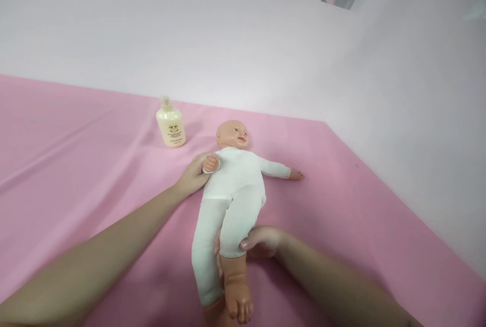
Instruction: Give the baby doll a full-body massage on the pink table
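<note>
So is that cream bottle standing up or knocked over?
Standing upright. The bottle rests on its base on the pink sheet, cap pointing up, beside the doll.

The doll (233, 185) wears a plain white suit; its head, hands and bare foot are peach-orange, with reddish lips. The bottle (170, 125) is pale cream-yellow with a small darker print on its front. The sheet (76, 155) beneath them is solid pink, unpatterned. The wall (228, 38) behind is a very pale pinkish white.
</note>
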A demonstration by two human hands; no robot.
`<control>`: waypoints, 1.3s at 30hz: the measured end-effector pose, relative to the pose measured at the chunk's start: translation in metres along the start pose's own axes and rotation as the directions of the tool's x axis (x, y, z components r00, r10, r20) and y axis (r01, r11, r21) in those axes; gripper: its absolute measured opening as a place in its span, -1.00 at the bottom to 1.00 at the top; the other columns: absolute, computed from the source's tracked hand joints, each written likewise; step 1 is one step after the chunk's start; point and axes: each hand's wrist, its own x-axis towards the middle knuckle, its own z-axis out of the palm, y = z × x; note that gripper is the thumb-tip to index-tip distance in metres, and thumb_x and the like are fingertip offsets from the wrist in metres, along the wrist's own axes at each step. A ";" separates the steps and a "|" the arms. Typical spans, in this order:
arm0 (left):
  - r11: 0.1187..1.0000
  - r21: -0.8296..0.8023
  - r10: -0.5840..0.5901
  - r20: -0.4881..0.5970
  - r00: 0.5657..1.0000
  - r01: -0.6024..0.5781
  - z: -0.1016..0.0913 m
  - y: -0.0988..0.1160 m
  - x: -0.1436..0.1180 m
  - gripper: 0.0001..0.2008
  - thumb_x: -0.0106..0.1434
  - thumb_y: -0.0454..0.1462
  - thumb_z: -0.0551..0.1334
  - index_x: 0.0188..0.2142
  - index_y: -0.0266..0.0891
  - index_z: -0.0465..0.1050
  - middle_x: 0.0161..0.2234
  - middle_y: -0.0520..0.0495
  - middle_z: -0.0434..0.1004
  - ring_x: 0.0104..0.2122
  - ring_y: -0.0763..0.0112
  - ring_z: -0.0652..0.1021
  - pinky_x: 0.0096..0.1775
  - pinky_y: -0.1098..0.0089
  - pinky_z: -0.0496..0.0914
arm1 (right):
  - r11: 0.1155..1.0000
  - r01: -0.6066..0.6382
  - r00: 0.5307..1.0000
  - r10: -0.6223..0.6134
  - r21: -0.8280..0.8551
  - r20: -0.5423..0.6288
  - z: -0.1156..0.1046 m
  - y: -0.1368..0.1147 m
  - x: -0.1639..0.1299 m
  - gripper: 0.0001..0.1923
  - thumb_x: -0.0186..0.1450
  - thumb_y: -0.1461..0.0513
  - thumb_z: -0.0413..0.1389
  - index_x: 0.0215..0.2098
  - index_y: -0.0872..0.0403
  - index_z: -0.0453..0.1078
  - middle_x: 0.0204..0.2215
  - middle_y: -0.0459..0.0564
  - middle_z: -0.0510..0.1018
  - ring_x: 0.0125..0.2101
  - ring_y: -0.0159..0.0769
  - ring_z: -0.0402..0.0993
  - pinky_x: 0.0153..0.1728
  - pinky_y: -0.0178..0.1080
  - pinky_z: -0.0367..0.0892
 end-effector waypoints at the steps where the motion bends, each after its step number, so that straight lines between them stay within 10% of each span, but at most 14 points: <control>1: 1.000 0.002 0.002 0.001 1.000 -0.002 0.000 0.000 0.000 -0.67 0.27 -0.23 0.33 0.04 -0.13 0.53 0.02 -0.17 0.65 0.02 0.04 0.63 0.09 0.05 0.51 | 1.000 0.000 1.000 0.000 -0.001 0.001 0.000 0.000 0.000 -0.27 -0.02 -0.09 0.42 -0.06 0.22 0.49 -0.11 0.27 0.67 0.08 0.12 0.57 0.19 0.06 0.31; 39: 0.992 0.081 0.092 0.039 0.995 -0.095 -0.005 0.027 0.006 -0.72 0.29 -0.21 0.27 -0.02 -0.18 0.52 -0.08 -0.14 0.68 -0.06 0.08 0.65 0.04 0.11 0.51 | 1.000 0.005 0.999 -0.004 0.027 -0.046 0.006 -0.003 -0.001 -0.35 -0.02 -0.06 0.48 -0.12 0.18 0.53 -0.03 0.20 0.66 0.17 0.06 0.50 0.24 -0.01 0.24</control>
